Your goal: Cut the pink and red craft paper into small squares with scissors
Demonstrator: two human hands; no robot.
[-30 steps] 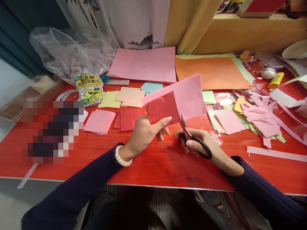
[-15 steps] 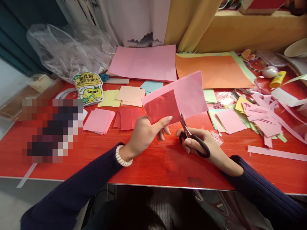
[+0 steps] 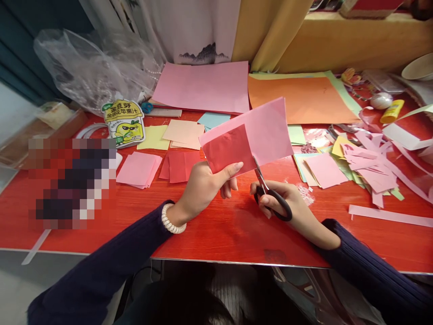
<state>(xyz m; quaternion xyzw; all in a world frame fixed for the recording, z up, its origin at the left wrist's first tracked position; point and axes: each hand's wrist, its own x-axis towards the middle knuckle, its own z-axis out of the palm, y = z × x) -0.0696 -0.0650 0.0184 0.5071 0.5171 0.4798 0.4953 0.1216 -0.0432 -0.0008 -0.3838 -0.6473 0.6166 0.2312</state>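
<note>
My left hand (image 3: 209, 185) pinches a pink sheet of paper (image 3: 269, 131) together with a smaller red paper square (image 3: 228, 149) lying on its front, thumb over the red one. Both are held up above the table. In my right hand (image 3: 287, 198) is a pair of black-handled scissors (image 3: 274, 202), fingers in the loops. The blades look nearly together and meet the pink sheet at its lower edge, right beside the red square's edge. Behind my left hand lie red paper squares (image 3: 184, 167) and a stack of pink squares (image 3: 139, 169).
Large pink sheets (image 3: 203, 85) and orange sheets (image 3: 304, 99) lie at the back of the red table (image 3: 216, 239). Pink paper offcuts (image 3: 372, 162) and a glue stick (image 3: 392, 111) are at the right. A yellow-and-white drink pouch (image 3: 124, 124) stands left, before a clear plastic bag (image 3: 94, 72).
The scissors have closed from slightly parted handles, with their tips a little further up into the pink sheet along the red edge. My left hand keeps its hold; the view has tilted slightly.
</note>
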